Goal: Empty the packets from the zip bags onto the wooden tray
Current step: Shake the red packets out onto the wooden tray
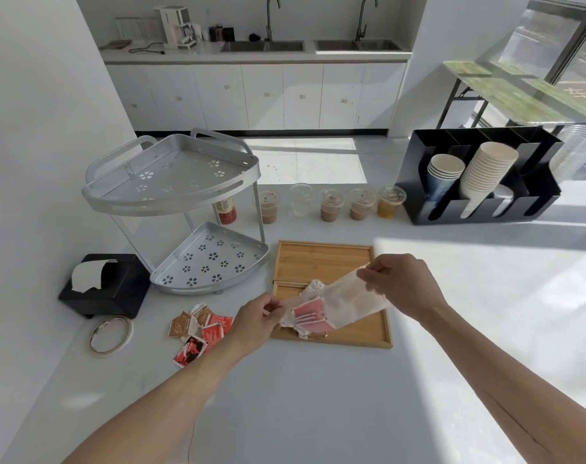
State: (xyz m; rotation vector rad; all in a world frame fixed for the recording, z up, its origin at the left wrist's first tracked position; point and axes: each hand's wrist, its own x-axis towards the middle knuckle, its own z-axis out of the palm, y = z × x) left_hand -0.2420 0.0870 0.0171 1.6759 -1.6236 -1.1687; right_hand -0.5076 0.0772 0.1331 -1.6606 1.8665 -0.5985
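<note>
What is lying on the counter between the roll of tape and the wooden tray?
In the head view, a loose pile of red and brown packets lies on the white counter between the white tape roll and the compartmented wooden tray.

No legible text: print on the red packets (198, 343) and the bottle label (224, 205) is too blurred to read.

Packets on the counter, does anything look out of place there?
Yes. A loose pile of red and brown packets lies on the white counter left of the wooden tray, not on it, near a tape roll.
</note>
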